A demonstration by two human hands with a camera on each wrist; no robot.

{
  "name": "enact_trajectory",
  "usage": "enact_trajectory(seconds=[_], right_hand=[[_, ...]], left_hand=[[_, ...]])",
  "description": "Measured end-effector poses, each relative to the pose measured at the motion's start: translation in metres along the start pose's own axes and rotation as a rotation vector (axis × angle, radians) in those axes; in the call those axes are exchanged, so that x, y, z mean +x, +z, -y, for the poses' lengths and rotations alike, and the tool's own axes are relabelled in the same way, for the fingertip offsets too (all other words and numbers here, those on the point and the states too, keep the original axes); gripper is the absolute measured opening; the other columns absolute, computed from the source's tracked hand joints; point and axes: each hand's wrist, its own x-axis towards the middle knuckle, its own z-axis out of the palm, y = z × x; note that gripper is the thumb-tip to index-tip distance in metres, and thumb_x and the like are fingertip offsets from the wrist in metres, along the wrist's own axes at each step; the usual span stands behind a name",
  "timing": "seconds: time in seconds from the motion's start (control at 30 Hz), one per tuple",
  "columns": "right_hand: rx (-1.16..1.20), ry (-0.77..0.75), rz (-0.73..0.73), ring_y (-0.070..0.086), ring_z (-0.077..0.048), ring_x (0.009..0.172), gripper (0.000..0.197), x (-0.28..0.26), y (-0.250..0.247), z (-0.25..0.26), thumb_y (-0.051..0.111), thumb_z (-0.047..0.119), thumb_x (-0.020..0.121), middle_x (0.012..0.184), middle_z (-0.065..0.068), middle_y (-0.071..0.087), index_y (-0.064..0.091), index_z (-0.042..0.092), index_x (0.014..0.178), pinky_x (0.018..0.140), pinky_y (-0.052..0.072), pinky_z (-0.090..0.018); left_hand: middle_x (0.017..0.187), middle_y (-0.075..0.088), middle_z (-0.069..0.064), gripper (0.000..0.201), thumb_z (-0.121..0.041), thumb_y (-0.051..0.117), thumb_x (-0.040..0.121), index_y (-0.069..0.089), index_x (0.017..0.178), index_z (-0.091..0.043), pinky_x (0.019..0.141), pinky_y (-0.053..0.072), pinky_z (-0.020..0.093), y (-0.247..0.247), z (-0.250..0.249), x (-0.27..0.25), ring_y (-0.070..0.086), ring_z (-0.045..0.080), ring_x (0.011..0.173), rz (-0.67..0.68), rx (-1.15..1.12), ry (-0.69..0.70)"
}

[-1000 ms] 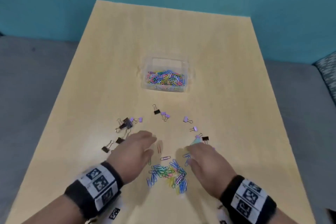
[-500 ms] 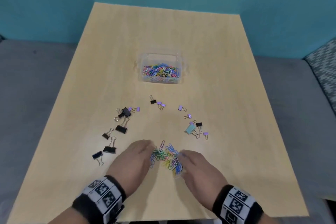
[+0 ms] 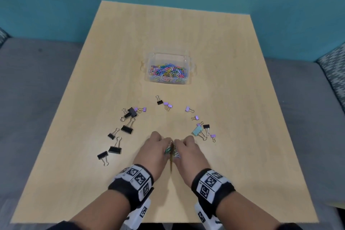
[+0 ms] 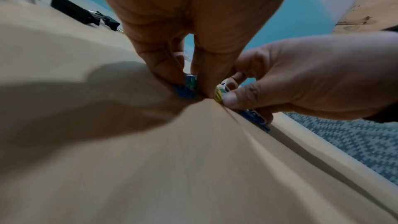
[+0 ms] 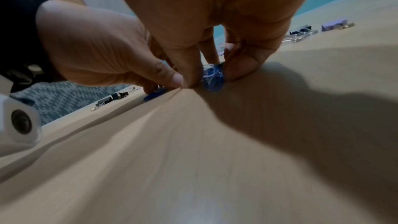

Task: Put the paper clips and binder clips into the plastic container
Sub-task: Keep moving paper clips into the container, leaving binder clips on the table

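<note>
On a wooden table (image 3: 224, 61), a left hand (image 3: 153, 152) and right hand (image 3: 190, 152) press together at six o'clock, fingers curled around a heap of paper clips (image 3: 170, 150). The plastic container (image 3: 169, 70) sits at centre — binder clips (image 3: 127, 129) scattered between. No legible writing; wristbands (image 3: 134, 179) carry square codes.

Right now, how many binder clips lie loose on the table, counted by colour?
Black binder clips: 7 (the far-left cluster may hide one more)
Purple binder clips: 8
Teal binder clip: 1
Total: 16 on the table
The paper clips bunched between the left hand and the right hand cannot be counted.
</note>
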Motion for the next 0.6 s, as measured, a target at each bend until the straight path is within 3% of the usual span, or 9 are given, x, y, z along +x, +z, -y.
enact_trajectory(seconds=[0.1, 0.2, 0.4, 0.5, 0.6], right_hand=[[-0.029, -0.008, 0.004, 0.047, -0.023, 0.089, 0.02, 0.011, -0.003, 0.0, 0.049, 0.011, 0.09, 0.109, -0.003, 0.037, 0.048, 0.016, 0.11, 0.074, 0.048, -0.036], [-0.051, -0.029, 0.017, 0.043, -0.021, 0.078, 0.017, 0.016, -0.008, -0.002, 0.047, 0.005, 0.09, 0.106, -0.004, 0.04, 0.048, 0.015, 0.103, 0.066, 0.042, -0.033], [-0.1, -0.013, 0.072, 0.036, -0.022, 0.067, 0.015, 0.019, -0.025, -0.005, 0.045, 0.016, 0.096, 0.092, 0.003, 0.032, 0.034, 0.02, 0.088, 0.059, 0.029, -0.031], [-0.031, 0.03, 0.059, 0.043, -0.023, 0.07, 0.008, 0.024, -0.029, -0.009, 0.044, 0.021, 0.097, 0.09, 0.002, 0.039, 0.044, 0.014, 0.093, 0.06, 0.034, -0.032], [0.06, 0.055, 0.072, 0.051, -0.021, 0.077, 0.009, 0.029, -0.034, -0.016, 0.047, 0.024, 0.095, 0.091, 0.001, 0.049, 0.052, 0.017, 0.095, 0.065, 0.04, -0.033]], left_hand=[[0.102, 0.044, 0.0, 0.02, -0.017, 0.052, 0.088, 0.059, 0.106, -0.02, 0.07, 0.049, 0.036, 0.001, -0.001, 0.009, 0.053, 0.019, 0.081, -0.03, 0.015, 0.012], [0.098, 0.046, 0.003, 0.018, -0.019, 0.044, 0.094, 0.061, 0.101, -0.016, 0.066, 0.049, 0.037, 0.001, 0.001, 0.014, 0.052, 0.022, 0.077, -0.057, 0.07, 0.044], [0.094, 0.048, 0.001, 0.017, -0.023, 0.047, 0.095, 0.061, 0.098, -0.014, 0.065, 0.045, 0.033, -0.007, 0.005, 0.02, 0.054, 0.023, 0.077, -0.039, 0.07, 0.063], [0.092, 0.049, -0.002, 0.016, -0.026, 0.051, 0.094, 0.062, 0.096, -0.015, 0.068, 0.043, 0.031, -0.013, 0.008, 0.022, 0.054, 0.02, 0.079, -0.02, 0.01, 0.007], [0.087, 0.051, -0.005, 0.013, -0.03, 0.057, 0.091, 0.065, 0.095, -0.02, 0.068, 0.039, 0.027, -0.021, 0.011, 0.024, 0.055, 0.016, 0.08, -0.01, -0.077, -0.053]])
